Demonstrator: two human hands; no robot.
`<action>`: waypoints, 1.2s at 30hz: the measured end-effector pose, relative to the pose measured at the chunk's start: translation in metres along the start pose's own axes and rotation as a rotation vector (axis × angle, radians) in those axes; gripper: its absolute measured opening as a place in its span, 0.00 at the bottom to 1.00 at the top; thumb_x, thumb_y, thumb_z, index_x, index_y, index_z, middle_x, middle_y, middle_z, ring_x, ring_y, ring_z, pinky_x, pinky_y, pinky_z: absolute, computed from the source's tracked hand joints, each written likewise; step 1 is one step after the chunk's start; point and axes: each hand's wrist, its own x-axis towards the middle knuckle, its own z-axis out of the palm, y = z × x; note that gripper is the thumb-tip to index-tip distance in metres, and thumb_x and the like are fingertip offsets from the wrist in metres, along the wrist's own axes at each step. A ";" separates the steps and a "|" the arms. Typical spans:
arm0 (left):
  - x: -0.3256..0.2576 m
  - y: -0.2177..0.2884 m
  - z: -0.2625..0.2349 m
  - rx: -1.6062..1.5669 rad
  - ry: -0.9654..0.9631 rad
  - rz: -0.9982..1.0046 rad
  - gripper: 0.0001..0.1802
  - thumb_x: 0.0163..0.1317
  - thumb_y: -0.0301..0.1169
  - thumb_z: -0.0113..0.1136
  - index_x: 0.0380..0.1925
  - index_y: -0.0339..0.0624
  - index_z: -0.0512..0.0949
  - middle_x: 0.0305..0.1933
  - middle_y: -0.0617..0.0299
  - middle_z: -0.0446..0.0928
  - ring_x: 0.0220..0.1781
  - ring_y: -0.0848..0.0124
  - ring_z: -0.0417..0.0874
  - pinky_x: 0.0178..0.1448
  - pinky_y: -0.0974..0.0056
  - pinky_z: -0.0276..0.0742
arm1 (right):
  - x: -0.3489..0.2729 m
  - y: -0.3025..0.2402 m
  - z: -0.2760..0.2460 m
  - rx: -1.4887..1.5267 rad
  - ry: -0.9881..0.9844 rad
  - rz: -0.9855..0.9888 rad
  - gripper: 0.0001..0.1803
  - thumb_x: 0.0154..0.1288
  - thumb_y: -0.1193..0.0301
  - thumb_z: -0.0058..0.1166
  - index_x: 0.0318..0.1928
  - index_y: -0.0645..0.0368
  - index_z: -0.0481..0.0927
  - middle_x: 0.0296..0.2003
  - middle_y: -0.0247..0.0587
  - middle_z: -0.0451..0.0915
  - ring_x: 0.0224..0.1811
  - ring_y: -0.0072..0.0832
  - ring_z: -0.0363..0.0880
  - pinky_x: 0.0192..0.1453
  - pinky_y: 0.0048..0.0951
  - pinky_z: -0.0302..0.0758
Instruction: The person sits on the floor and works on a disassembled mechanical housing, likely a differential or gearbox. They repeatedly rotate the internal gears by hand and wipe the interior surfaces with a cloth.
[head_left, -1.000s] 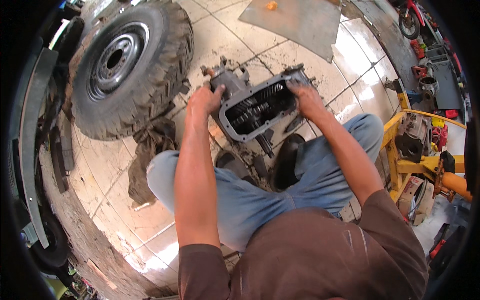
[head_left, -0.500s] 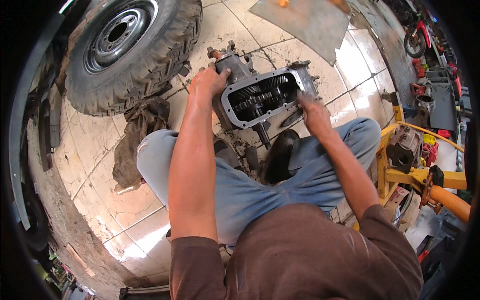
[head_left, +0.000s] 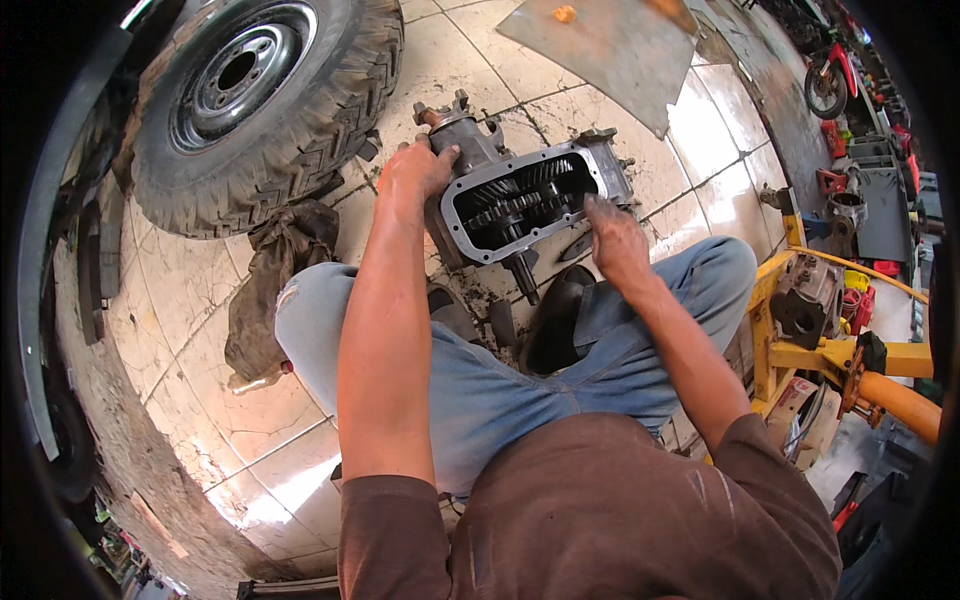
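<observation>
A grey metal gearbox housing (head_left: 462, 222) sits on the floor between my feet, its flanged top uncovered. Inside the opening I see toothed gears (head_left: 508, 210), and a dark splined shaft (head_left: 522, 277) sticks out toward me. My left hand (head_left: 415, 168) grips the housing at its upper left, beside the narrower neck with a yoke (head_left: 445, 110) on its end. At the opening's lower right corner, my right hand (head_left: 617, 243) has its fingers curled together against the flange rim. Whatever those fingertips may hold is hidden.
A big treaded tire on a wheel (head_left: 370, 100) lies at the upper left, with a dark crumpled rag (head_left: 275, 290) below it. A flat metal sheet (head_left: 610, 50) lies beyond the gearbox. To the right stands a yellow metal stand (head_left: 770, 340) with a grey casting (head_left: 808, 295).
My right hand has shifted slightly left along the flange rim. The gearbox sits marginally lower in view. My left hand keeps its place on the housing.
</observation>
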 end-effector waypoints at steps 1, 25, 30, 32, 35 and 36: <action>0.000 0.002 -0.001 -0.013 0.002 -0.003 0.40 0.70 0.59 0.51 0.68 0.36 0.72 0.60 0.38 0.81 0.66 0.46 0.80 0.70 0.49 0.73 | 0.009 0.008 -0.001 0.005 -0.085 0.076 0.26 0.59 0.80 0.51 0.60 0.67 0.79 0.54 0.59 0.83 0.57 0.50 0.83 0.62 0.46 0.78; -0.006 -0.010 0.005 0.000 0.112 0.108 0.42 0.71 0.60 0.50 0.69 0.34 0.69 0.59 0.30 0.79 0.64 0.39 0.79 0.68 0.46 0.72 | -0.008 -0.005 -0.009 0.051 -0.109 0.071 0.28 0.65 0.76 0.44 0.66 0.70 0.73 0.63 0.59 0.78 0.69 0.47 0.75 0.73 0.42 0.70; 0.000 -0.011 0.004 -0.006 0.078 0.131 0.44 0.70 0.62 0.51 0.71 0.33 0.68 0.62 0.30 0.77 0.63 0.38 0.79 0.67 0.46 0.73 | -0.020 -0.052 -0.008 0.166 -0.194 -0.003 0.28 0.68 0.72 0.42 0.68 0.67 0.72 0.69 0.55 0.73 0.75 0.43 0.69 0.79 0.42 0.63; 0.002 -0.013 0.008 -0.072 0.050 0.088 0.45 0.70 0.62 0.51 0.72 0.34 0.66 0.65 0.31 0.75 0.65 0.39 0.78 0.68 0.47 0.72 | -0.017 -0.067 -0.013 0.242 -0.208 -0.077 0.29 0.69 0.71 0.40 0.69 0.66 0.71 0.71 0.52 0.72 0.76 0.42 0.67 0.80 0.43 0.61; 0.004 -0.006 0.004 -0.134 -0.054 -0.009 0.46 0.70 0.61 0.52 0.75 0.36 0.63 0.68 0.32 0.73 0.71 0.42 0.74 0.73 0.51 0.70 | -0.017 -0.050 -0.015 0.306 -0.284 -0.090 0.29 0.70 0.70 0.40 0.71 0.63 0.71 0.72 0.49 0.71 0.78 0.40 0.65 0.82 0.45 0.57; 0.003 -0.017 0.002 -0.100 -0.038 -0.021 0.46 0.70 0.61 0.52 0.75 0.36 0.63 0.68 0.32 0.73 0.72 0.42 0.74 0.73 0.51 0.69 | -0.016 -0.045 -0.023 0.252 -0.342 -0.051 0.29 0.72 0.69 0.39 0.71 0.64 0.70 0.73 0.50 0.69 0.78 0.39 0.64 0.83 0.46 0.54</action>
